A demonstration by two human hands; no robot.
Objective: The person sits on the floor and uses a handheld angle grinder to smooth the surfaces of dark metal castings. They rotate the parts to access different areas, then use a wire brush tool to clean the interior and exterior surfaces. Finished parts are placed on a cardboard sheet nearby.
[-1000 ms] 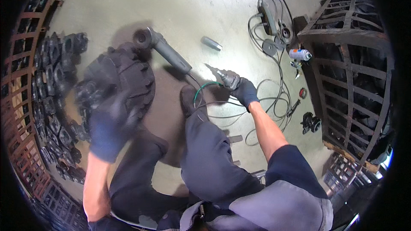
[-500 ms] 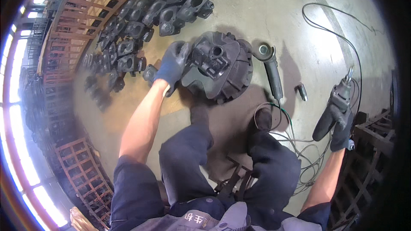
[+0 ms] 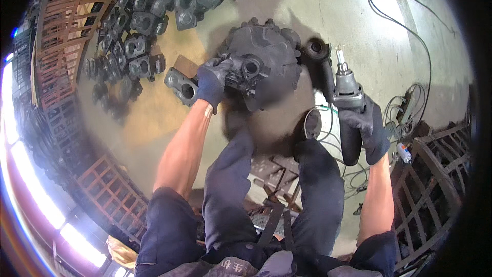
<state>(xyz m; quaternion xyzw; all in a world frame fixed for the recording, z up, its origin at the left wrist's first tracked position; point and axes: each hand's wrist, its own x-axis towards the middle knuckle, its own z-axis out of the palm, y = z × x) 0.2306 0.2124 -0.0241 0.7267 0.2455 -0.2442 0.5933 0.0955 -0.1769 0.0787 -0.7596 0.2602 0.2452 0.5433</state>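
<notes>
A dark cast metal part (image 3: 250,67) with a round bore lies on top of a round, black, ribbed block (image 3: 277,51). My left hand (image 3: 212,81), in a dark glove, has its fingers closed around the left end of that casting. In my gloved right hand (image 3: 365,128) is a die grinder (image 3: 348,91), its slim metal tip pointing away from me. Just left of that tool, an angle grinder (image 3: 323,69) lies on the floor beside the block. A flanged casting (image 3: 182,86) rests on the floor close to my left wrist.
Several dark flanged castings (image 3: 136,46) cover the floor at the far left, beside a rusty slatted rack (image 3: 66,36). Looped black cable (image 3: 428,51) runs along the right. A metal crate (image 3: 435,174) stands at the near right, with a small can (image 3: 404,153) by it.
My right hand has swung left with the die grinder, from the far right to near the angle grinder. My left hand stays at the casting on the block. The whole view has shifted somewhat.
</notes>
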